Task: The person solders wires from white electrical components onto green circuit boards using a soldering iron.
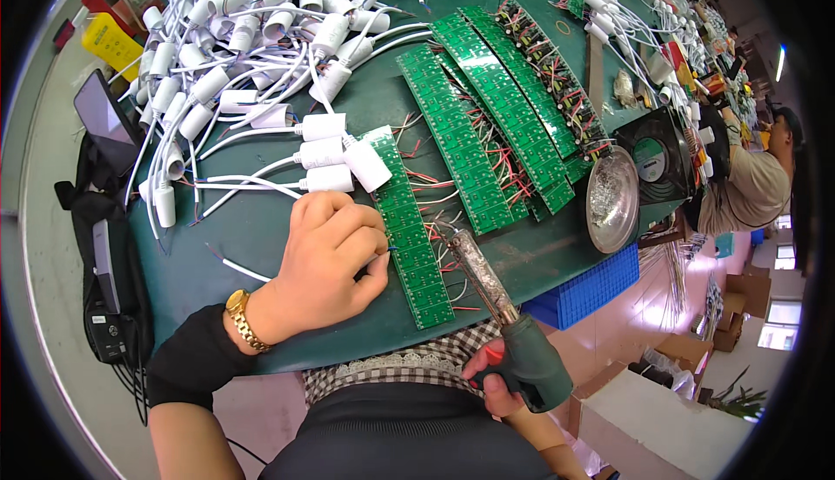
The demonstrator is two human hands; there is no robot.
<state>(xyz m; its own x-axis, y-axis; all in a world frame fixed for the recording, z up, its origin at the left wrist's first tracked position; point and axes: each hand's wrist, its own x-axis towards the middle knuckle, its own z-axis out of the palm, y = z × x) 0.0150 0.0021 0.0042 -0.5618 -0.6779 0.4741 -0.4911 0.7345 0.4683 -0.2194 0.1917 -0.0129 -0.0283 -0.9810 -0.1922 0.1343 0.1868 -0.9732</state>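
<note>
A long green circuit board panel (416, 263) lies near the table's front edge, with red and white wires along its right side. My left hand (335, 258) is closed in a pinch at its left edge, where a bit of thin blue wire (392, 248) shows at the fingertips. My right hand (496, 380) grips the dark green handle of a soldering gun (531, 354), fingers by the red trigger. The gun's metal tip is over the panel's right edge, among the wires. White lamp sockets with cables (326, 151) sit above my left hand, one overlapping the panel's top end.
More green panels (500, 89) lie farther right. A heap of white sockets (261, 36) covers the back left. Toward the right edge stand a clear round dish (611, 197) and a black fan (657, 156). A blue crate (591, 289) sits beside the table; another person (748, 180) is beyond.
</note>
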